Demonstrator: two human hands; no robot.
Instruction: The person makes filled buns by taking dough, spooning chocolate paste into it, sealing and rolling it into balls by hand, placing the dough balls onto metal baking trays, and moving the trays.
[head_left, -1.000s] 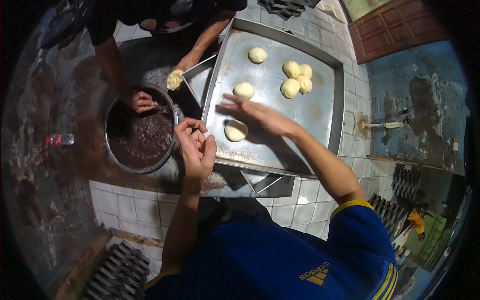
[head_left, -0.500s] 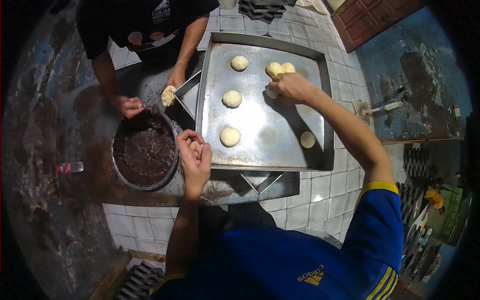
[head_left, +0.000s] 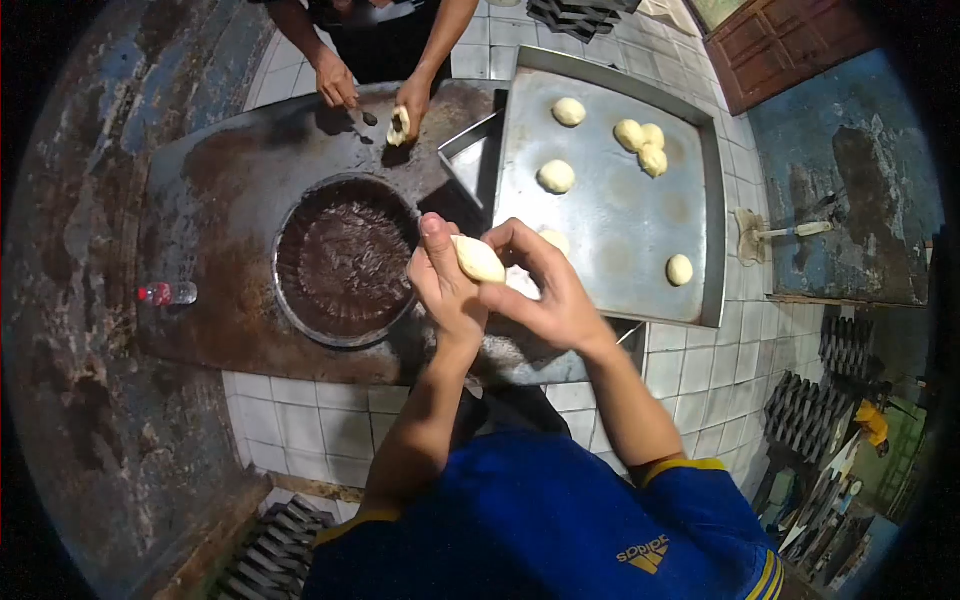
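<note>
A pale oval piece of dough [head_left: 480, 260] is between my two hands, above the near left edge of the tray. My left hand [head_left: 447, 290] holds it against the fingers, thumb pointing up. My right hand [head_left: 555, 300] curls in from the other side, its thumb and forefinger at the dough's right edge. Several dough balls rest on the large metal tray [head_left: 610, 250]: a touching cluster [head_left: 645, 147] at the far right, a lone ball [head_left: 680, 270] nearer me, and others along the left. One ball [head_left: 554, 241] is partly hidden behind my right hand.
A round pan of dark brown filling [head_left: 345, 340] stands left of my hands. Across the table [head_left: 210, 230], a co-worker's hand [head_left: 413, 97] holds dough with dark filling in it, and the other [head_left: 336, 80] holds a small spoon. A red-capped bottle [head_left: 170, 293] lies at left.
My right hand has come back from the dough cluster on the tray to meet my left hand, and dough is now between them. The view has shifted. The co-worker's hands are away from the pan.
</note>
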